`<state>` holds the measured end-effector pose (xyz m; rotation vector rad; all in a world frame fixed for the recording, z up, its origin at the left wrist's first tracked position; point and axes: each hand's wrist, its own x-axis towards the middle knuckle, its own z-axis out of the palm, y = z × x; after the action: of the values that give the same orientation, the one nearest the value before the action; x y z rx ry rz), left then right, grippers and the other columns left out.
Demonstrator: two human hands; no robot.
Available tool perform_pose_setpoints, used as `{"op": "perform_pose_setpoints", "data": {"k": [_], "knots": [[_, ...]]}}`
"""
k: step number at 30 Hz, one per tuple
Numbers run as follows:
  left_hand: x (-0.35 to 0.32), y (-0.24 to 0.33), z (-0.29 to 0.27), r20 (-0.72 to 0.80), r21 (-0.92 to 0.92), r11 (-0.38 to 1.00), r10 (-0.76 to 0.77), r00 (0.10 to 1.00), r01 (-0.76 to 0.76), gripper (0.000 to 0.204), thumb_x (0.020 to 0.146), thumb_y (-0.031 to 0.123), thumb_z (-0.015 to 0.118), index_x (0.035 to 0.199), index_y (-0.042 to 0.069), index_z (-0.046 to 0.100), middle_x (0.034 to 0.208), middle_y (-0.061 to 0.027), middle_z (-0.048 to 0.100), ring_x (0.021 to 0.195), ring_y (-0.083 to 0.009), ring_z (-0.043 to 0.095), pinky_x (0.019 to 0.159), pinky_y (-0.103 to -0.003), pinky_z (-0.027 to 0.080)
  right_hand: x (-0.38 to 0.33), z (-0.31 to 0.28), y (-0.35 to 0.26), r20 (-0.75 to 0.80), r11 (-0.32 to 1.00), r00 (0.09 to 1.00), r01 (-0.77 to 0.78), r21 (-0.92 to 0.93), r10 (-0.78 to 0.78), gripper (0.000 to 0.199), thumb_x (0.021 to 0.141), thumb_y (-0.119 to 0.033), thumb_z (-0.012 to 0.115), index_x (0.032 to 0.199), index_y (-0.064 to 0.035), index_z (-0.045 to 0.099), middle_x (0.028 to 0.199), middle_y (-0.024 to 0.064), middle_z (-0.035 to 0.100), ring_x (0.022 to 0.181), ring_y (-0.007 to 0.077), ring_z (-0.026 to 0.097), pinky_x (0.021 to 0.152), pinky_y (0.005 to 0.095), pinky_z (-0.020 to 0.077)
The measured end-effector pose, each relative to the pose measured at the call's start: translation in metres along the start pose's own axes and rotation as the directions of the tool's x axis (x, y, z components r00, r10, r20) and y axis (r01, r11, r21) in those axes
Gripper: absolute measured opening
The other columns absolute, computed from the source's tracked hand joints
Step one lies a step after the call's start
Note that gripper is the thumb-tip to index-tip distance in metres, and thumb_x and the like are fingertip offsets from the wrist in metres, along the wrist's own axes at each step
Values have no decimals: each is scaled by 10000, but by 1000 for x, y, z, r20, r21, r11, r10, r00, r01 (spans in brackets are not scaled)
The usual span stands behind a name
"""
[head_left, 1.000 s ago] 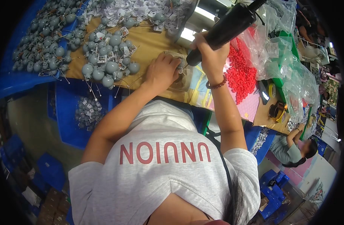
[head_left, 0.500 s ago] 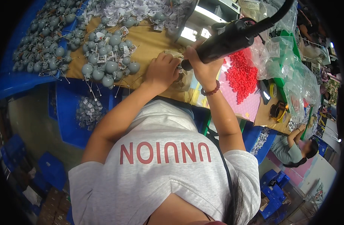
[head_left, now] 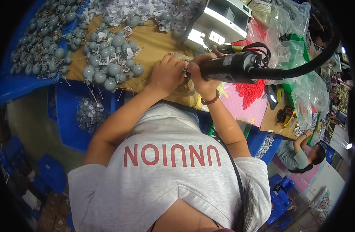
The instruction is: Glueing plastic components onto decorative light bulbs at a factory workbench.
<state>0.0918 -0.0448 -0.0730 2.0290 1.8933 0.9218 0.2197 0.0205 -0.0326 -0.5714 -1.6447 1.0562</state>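
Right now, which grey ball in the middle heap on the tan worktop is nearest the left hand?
The rightmost grey ball, at the edge facing the left hand; the heap's other balls lie farther left.

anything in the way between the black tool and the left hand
Only the right hand, wrapped around the end of the black tool nearest the left hand; no other obstacle is visible. It hides that end, so touching or apart can't be told.
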Motion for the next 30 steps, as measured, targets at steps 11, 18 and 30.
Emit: {"op": "perform_pose_setpoints", "data": {"k": [11, 18, 30], "knots": [[-1, 6, -3, 59, 25, 998, -63, 996, 61, 329, 738, 189, 695, 1052, 148, 606, 1024, -35, 571, 1036, -262, 550, 811, -424, 474, 6, 1, -16, -27, 988, 988, -151, -30, 151, 137, 786, 61, 655, 893, 7, 589, 756, 65, 638, 676, 135, 632, 638, 250, 510], [-2, 13, -9, 50, -22, 997, -79, 996, 81, 401, 754, 163, 737, 1130, 85, 620, 1140, -70, 589, 1071, -305, 539, 895, -418, 467, 34, -30, -22, -406, 960, 870, -249, 131, 281, 289, 834, -47, 724, 1059, -17, 546, 875, 65, 617, 710, 142, 622, 662, 275, 501], [-10, 17, -8, -7, -108, 994, -28, 1000, 27, 349, 785, 141, 744, 1117, 88, 652, 1055, -54, 669, 1004, -286, 581, 844, -375, 488, -23, -55, 17, -51, 824, 856, -509, -248, 514, 188, 897, -110, 677, 1047, 2, 685, 984, 104, 690, 862, 153, 659, 693, 276, 526]]}}
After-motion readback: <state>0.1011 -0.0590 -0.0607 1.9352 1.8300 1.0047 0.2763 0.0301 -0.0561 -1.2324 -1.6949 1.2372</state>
